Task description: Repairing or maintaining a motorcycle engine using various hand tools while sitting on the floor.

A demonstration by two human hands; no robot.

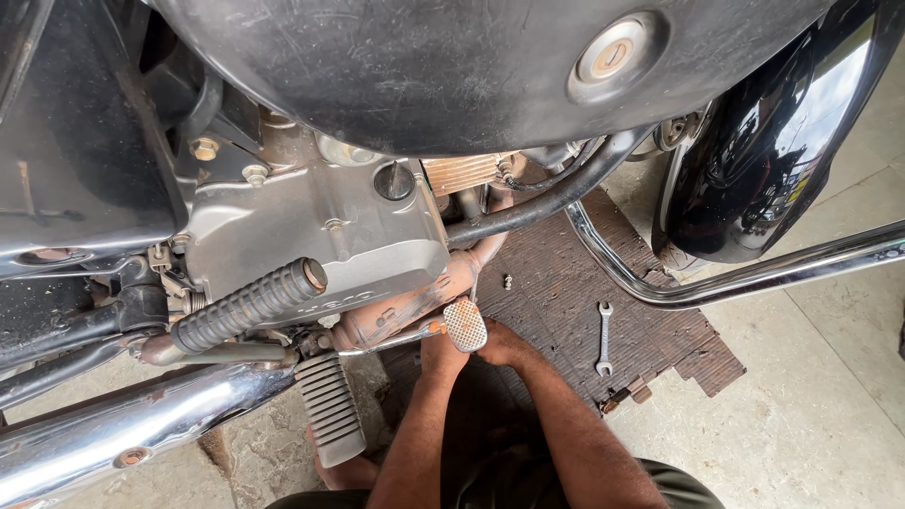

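Observation:
Both my arms reach under the engine of a motorcycle. My left hand [439, 354] is tucked beneath the ribbed metal brake pedal [465, 325] and its chrome lever, with the fingers hidden. My right hand [504, 345] sits just right of the pedal, close to the rusty exhaust pipe [405, 306], its fingers out of sight under the engine. What either hand holds is hidden. A small bolt [507, 281] lies on the brown mat [566, 283] just beyond my right hand.
A double-ended spanner [603, 337] lies on the mat to the right. Above the hands are the silver engine cover [320, 226], rubber kick-start lever [250, 303], footpeg [330, 407] and black fuel tank [424, 66]. A chrome silencer [113, 438], chrome guard bar [754, 275] and black mudguard [764, 141] flank them.

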